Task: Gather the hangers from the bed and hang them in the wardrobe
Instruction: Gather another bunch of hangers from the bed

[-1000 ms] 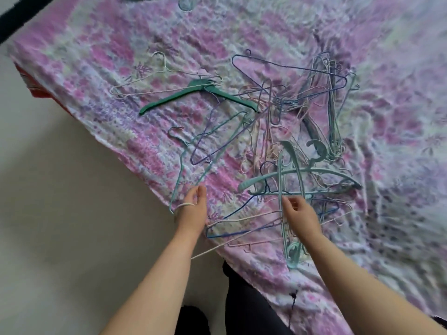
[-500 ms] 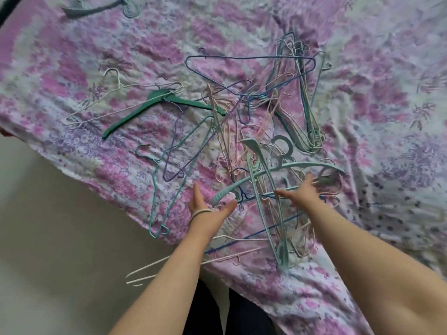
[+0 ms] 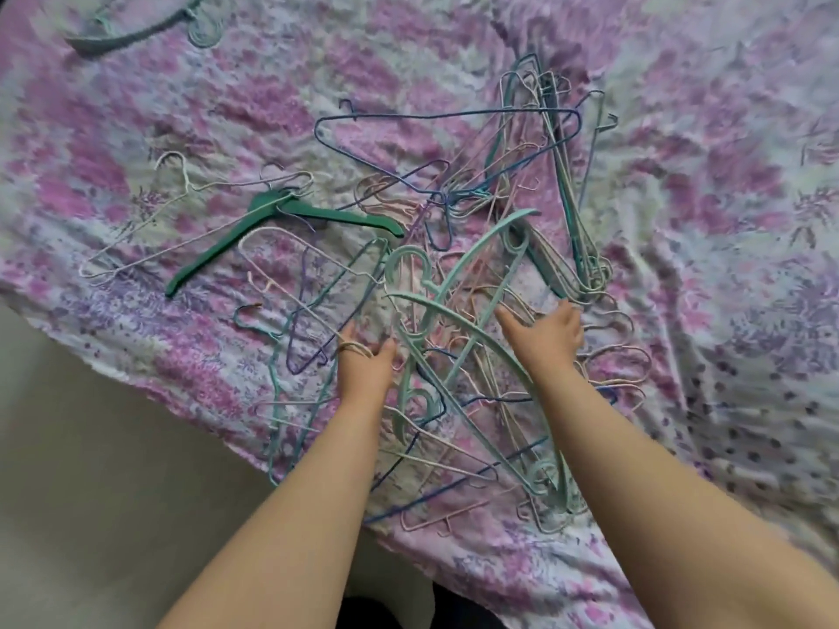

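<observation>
Reaching into the tangled hangers (image 3: 458, 311) on the bed (image 3: 681, 220): left hand (image 3: 365, 365) has wire hangers looped over its thumb, grip unclear; right hand (image 3: 551, 335) spread flat on the pile. Fingertips hidden. One hanger (image 3: 136, 31) cut off top-left. No writing legible.

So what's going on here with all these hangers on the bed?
A person is gathering a tangled pile of hangers off a floral bedspread. The left hand pinches a thin pale wire hanger at the pile's edge, while the right hand reaches, fingers spread, into the middle of the tangle. A dark green hanger lies apart. Nothing is sorted yet.
</observation>
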